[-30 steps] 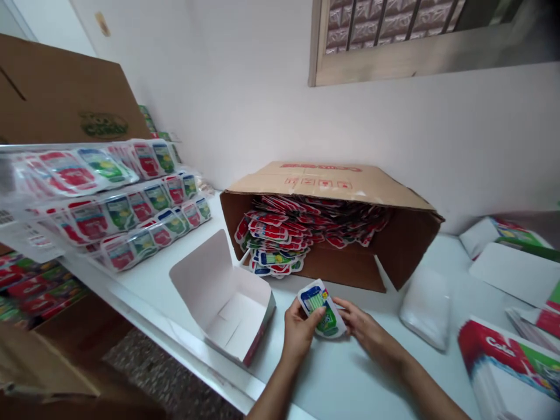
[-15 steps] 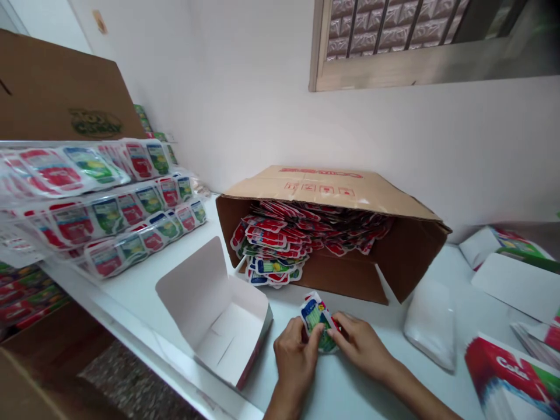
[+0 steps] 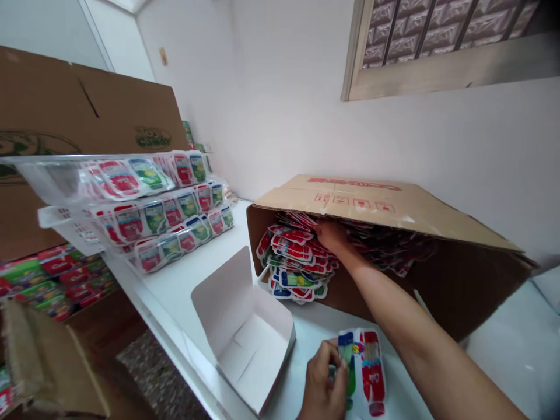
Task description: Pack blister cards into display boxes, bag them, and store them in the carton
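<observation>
My left hand (image 3: 322,386) is closed round a small stack of colourful packets (image 3: 364,372), held upright on the white table (image 3: 192,280) near the front edge. My right hand (image 3: 332,236) reaches into the brown cardboard box (image 3: 394,204) lying on its side and rests on the pile of red, blue and green packets (image 3: 297,262) inside; its fingers are partly hidden among them. An open white carton (image 3: 245,332) with its lid up stands just left of my left hand.
Clear trays of packets (image 3: 144,216) are stacked at the left, with a big cardboard sheet (image 3: 87,116) behind them. More packets (image 3: 52,280) lie in a lower box at far left. A white wall and a window (image 3: 437,46) are behind.
My right hand has left the held packets and reached up into the cardboard box. My left hand keeps the stack, now lower in view. The camera has shifted to the left.
</observation>
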`<state>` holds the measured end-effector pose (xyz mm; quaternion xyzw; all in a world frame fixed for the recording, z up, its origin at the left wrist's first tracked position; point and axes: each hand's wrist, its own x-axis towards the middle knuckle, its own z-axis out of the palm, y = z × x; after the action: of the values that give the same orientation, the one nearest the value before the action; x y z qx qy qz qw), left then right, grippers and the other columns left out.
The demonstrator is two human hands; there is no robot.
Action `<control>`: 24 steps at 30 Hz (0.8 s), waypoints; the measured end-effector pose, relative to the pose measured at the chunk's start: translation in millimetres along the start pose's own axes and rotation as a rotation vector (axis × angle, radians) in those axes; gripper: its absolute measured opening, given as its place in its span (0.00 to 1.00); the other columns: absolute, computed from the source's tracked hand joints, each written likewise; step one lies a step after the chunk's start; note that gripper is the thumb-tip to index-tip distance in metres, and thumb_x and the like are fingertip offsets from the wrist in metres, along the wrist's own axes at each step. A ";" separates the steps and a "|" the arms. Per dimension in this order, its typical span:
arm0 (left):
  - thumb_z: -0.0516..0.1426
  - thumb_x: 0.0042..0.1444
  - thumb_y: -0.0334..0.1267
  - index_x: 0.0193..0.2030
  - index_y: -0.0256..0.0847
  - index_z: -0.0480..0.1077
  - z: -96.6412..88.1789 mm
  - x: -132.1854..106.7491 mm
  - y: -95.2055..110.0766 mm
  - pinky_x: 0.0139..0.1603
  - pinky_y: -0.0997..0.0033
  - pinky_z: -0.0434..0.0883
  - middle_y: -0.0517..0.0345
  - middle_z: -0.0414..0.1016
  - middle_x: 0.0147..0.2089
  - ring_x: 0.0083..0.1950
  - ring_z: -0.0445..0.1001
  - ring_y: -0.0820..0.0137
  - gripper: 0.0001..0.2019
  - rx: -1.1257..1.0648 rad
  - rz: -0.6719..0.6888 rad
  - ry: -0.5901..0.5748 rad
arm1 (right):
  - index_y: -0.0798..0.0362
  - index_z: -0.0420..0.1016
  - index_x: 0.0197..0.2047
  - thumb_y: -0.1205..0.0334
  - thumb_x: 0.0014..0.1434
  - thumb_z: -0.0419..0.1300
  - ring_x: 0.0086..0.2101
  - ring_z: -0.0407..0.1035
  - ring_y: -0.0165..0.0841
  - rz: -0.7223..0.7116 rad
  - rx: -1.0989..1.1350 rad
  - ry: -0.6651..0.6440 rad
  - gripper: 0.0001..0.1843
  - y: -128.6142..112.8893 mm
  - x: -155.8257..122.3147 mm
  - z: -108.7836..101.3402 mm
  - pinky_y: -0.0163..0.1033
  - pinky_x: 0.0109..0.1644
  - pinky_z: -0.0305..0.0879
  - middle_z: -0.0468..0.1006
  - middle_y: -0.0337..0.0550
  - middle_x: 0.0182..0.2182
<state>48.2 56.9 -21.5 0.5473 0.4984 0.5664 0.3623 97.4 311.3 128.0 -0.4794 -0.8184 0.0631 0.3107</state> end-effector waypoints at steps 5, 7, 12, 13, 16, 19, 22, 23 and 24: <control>0.60 0.55 0.45 0.56 0.41 0.61 -7.1 3.0 0.8 0.45 0.69 0.71 0.52 0.76 0.43 0.42 0.75 0.66 0.24 -0.252 -0.285 -0.090 | 0.57 0.75 0.42 0.56 0.67 0.52 0.40 0.73 0.35 0.052 -0.163 -0.068 0.15 32.4 -56.1 -9.6 0.41 0.44 0.67 0.77 0.47 0.41; 0.64 0.49 0.42 0.57 0.39 0.63 -6.8 6.2 3.8 0.45 0.70 0.71 0.52 0.77 0.43 0.43 0.75 0.66 0.29 -0.327 -0.342 -0.124 | 0.56 0.77 0.37 0.57 0.67 0.49 0.36 0.74 0.36 0.082 -0.215 -0.097 0.17 58.5 -101.2 -23.4 0.36 0.39 0.64 0.79 0.48 0.37; 0.69 0.39 0.45 0.37 0.36 0.71 -2.3 10.3 12.9 0.32 0.74 0.67 0.59 0.74 0.29 0.28 0.71 0.72 0.21 -0.443 -0.424 -0.304 | 0.51 0.79 0.37 0.58 0.65 0.48 0.34 0.74 0.36 0.173 -0.303 -0.156 0.18 105.0 -200.7 -57.5 0.37 0.37 0.64 0.81 0.46 0.36; 0.68 0.41 0.47 0.35 0.36 0.70 -1.8 9.8 14.7 0.31 0.75 0.67 0.59 0.74 0.28 0.28 0.70 0.73 0.20 -0.450 -0.413 -0.326 | 0.51 0.79 0.40 0.58 0.65 0.48 0.37 0.73 0.38 0.196 -0.323 -0.143 0.18 108.2 -214.4 -62.3 0.39 0.40 0.65 0.80 0.49 0.40; 0.65 0.48 0.49 0.39 0.38 0.69 -2.5 5.9 21.0 0.30 0.77 0.66 0.61 0.73 0.30 0.28 0.70 0.74 0.19 -0.426 -0.354 -0.346 | 0.53 0.77 0.49 0.58 0.64 0.48 0.48 0.68 0.47 0.219 -0.362 -0.094 0.19 106.3 -245.1 -73.6 0.50 0.49 0.62 0.73 0.55 0.54; 0.63 0.52 0.48 0.43 0.38 0.68 -4.6 -0.2 28.6 0.32 0.76 0.68 0.60 0.73 0.33 0.30 0.71 0.74 0.19 -0.356 -0.282 -0.346 | 0.54 0.76 0.47 0.56 0.66 0.46 0.46 0.69 0.44 0.155 -0.182 -0.078 0.20 92.1 -265.6 -81.6 0.49 0.50 0.62 0.77 0.53 0.49; 0.63 0.52 0.42 0.50 0.38 0.67 -6.2 -6.4 38.4 0.36 0.75 0.70 0.57 0.75 0.37 0.34 0.73 0.71 0.20 -0.240 -0.199 -0.374 | 0.52 0.72 0.42 0.53 0.68 0.43 0.35 0.71 0.36 0.185 0.071 -0.097 0.19 73.9 -274.5 -90.4 0.39 0.40 0.65 0.79 0.45 0.35; 0.63 0.52 0.40 0.51 0.38 0.68 -6.5 -8.1 42.5 0.37 0.74 0.70 0.55 0.76 0.38 0.36 0.74 0.70 0.20 -0.189 -0.158 -0.407 | 0.51 0.71 0.41 0.52 0.68 0.43 0.32 0.70 0.34 0.195 0.109 -0.111 0.18 67.9 -274.0 -94.5 0.37 0.37 0.64 0.78 0.43 0.33; 0.62 0.53 0.38 0.51 0.38 0.69 -6.7 -9.6 46.9 0.39 0.73 0.71 0.54 0.76 0.39 0.37 0.75 0.69 0.19 -0.132 -0.102 -0.455 | 0.51 0.70 0.41 0.52 0.68 0.43 0.31 0.70 0.33 0.185 0.121 -0.136 0.18 61.8 -271.8 -99.3 0.36 0.36 0.63 0.77 0.42 0.31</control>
<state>49.2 35.3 21.8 0.6101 0.3927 0.4409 0.5283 294.4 101.0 60.8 -0.5276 -0.7846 0.1731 0.2757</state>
